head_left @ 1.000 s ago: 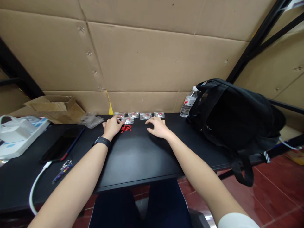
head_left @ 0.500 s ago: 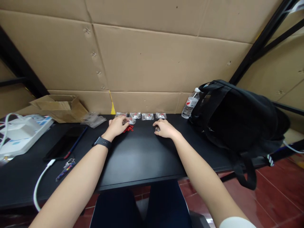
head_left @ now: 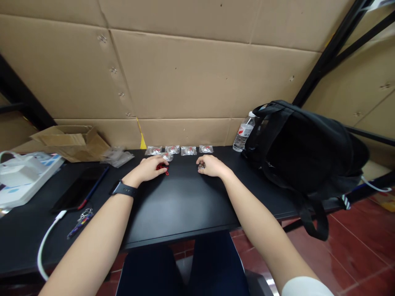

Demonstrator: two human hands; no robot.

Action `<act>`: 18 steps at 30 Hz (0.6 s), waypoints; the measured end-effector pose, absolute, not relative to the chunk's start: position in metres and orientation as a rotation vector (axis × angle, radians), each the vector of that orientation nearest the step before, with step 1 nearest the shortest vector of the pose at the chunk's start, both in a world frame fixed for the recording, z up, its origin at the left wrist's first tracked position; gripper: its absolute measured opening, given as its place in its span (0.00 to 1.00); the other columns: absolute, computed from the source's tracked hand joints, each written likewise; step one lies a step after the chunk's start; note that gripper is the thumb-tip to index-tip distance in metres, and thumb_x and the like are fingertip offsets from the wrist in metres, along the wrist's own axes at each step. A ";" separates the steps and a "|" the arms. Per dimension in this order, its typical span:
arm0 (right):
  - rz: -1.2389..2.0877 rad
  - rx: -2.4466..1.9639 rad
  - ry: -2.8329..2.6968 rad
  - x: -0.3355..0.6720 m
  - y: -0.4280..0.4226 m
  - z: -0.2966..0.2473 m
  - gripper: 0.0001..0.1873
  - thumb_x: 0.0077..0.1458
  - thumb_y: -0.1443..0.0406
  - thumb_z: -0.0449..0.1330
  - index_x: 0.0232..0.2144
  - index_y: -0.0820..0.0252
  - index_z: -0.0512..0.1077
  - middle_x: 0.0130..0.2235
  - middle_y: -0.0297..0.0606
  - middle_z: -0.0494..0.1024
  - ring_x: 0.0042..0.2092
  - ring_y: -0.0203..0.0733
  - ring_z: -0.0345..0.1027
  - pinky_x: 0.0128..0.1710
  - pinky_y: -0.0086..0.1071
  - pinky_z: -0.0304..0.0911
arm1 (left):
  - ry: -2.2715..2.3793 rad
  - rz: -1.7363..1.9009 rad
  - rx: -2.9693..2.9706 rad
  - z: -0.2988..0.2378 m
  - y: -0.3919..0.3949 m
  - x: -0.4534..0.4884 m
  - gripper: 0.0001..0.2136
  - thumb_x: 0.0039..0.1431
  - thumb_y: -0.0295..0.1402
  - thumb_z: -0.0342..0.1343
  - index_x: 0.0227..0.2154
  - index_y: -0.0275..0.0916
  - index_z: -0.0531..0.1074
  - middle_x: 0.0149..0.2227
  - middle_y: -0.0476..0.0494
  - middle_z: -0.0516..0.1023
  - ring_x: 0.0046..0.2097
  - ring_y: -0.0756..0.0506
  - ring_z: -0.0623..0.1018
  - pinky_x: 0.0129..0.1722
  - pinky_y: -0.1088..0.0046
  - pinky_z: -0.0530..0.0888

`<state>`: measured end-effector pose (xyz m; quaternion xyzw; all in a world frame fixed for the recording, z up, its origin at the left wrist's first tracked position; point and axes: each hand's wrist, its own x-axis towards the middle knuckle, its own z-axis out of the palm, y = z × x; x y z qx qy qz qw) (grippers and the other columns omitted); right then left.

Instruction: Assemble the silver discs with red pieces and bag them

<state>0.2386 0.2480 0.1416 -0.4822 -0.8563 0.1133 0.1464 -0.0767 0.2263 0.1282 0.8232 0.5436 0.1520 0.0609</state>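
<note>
My left hand [head_left: 150,169], with a dark watch on its wrist, has its fingers closed over a small bunch of red cord [head_left: 167,170] on the black table. Part of the cord sticks out past the fingertips. To the right, my right hand [head_left: 212,166] curls round a small shiny item [head_left: 201,166], mostly covered by the fingers; its kind does not show. Just beyond the hands several clear plastic packets lie in a row, among them one packet [head_left: 188,151] with a round, pale thing and a bit of red inside. Another packet [head_left: 167,156] lies close to my left fingers.
On the left are an open cardboard box [head_left: 70,144], loose plastic bags [head_left: 116,157], a phone [head_left: 77,189] with a pen beside it, a keychain [head_left: 80,223] and a white power strip [head_left: 27,189]. A water bottle [head_left: 243,133] and black backpack [head_left: 308,156] stand right. Cardboard [head_left: 179,82] lines the back.
My left hand has drawn back from the packets onto the red cord, its fingers now over it. My right hand stays round the small shiny item. The view has shifted slightly.
</note>
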 end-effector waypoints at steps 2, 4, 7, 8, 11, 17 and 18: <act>0.326 -1.383 -2.464 0.238 0.247 0.142 0.16 0.47 0.66 0.71 0.41 0.53 0.79 0.40 0.38 0.82 0.39 0.43 0.76 0.36 0.30 0.64 | 1.620 0.485 2.509 0.127 0.228 -0.078 0.13 0.60 0.42 0.57 0.44 0.48 0.79 0.49 0.44 0.81 0.52 0.39 0.78 0.51 0.66 0.71; 0.328 -1.382 -2.470 0.238 0.246 0.143 0.16 0.47 0.66 0.70 0.41 0.54 0.79 0.40 0.38 0.82 0.40 0.43 0.76 0.36 0.30 0.64 | 1.579 0.491 2.531 0.127 0.229 -0.078 0.11 0.59 0.41 0.57 0.41 0.47 0.80 0.45 0.44 0.83 0.47 0.40 0.79 0.48 0.67 0.72; 0.322 -1.403 -2.473 0.238 0.245 0.144 0.16 0.47 0.65 0.70 0.42 0.53 0.79 0.41 0.38 0.82 0.41 0.44 0.76 0.36 0.30 0.63 | 1.566 0.472 2.536 0.128 0.229 -0.076 0.09 0.59 0.40 0.56 0.35 0.46 0.81 0.40 0.45 0.83 0.42 0.41 0.80 0.44 0.68 0.72; 0.318 -1.408 -2.472 0.238 0.245 0.144 0.16 0.47 0.65 0.69 0.42 0.53 0.79 0.41 0.38 0.82 0.41 0.44 0.76 0.36 0.30 0.63 | 1.574 0.465 2.538 0.129 0.228 -0.075 0.09 0.59 0.40 0.56 0.33 0.46 0.81 0.40 0.46 0.83 0.41 0.41 0.80 0.44 0.68 0.72; 0.311 -1.403 -2.462 0.238 0.245 0.144 0.16 0.48 0.65 0.69 0.42 0.53 0.79 0.42 0.37 0.82 0.41 0.43 0.75 0.35 0.30 0.63 | 1.582 0.441 2.552 0.131 0.226 -0.072 0.10 0.60 0.40 0.55 0.31 0.46 0.80 0.38 0.46 0.84 0.41 0.42 0.80 0.43 0.69 0.71; 0.290 -1.373 -2.437 0.238 0.247 0.142 0.16 0.49 0.63 0.69 0.43 0.53 0.79 0.44 0.38 0.81 0.43 0.45 0.75 0.36 0.30 0.63 | 1.529 0.522 2.520 0.135 0.222 -0.068 0.10 0.61 0.41 0.54 0.30 0.45 0.78 0.36 0.46 0.83 0.40 0.42 0.80 0.43 0.70 0.71; 0.285 -1.358 -2.433 0.238 0.247 0.142 0.16 0.49 0.63 0.69 0.43 0.53 0.79 0.45 0.38 0.81 0.44 0.45 0.75 0.37 0.31 0.63 | 1.507 0.576 2.512 0.136 0.221 -0.066 0.11 0.62 0.42 0.54 0.31 0.45 0.77 0.36 0.46 0.83 0.40 0.42 0.80 0.44 0.69 0.71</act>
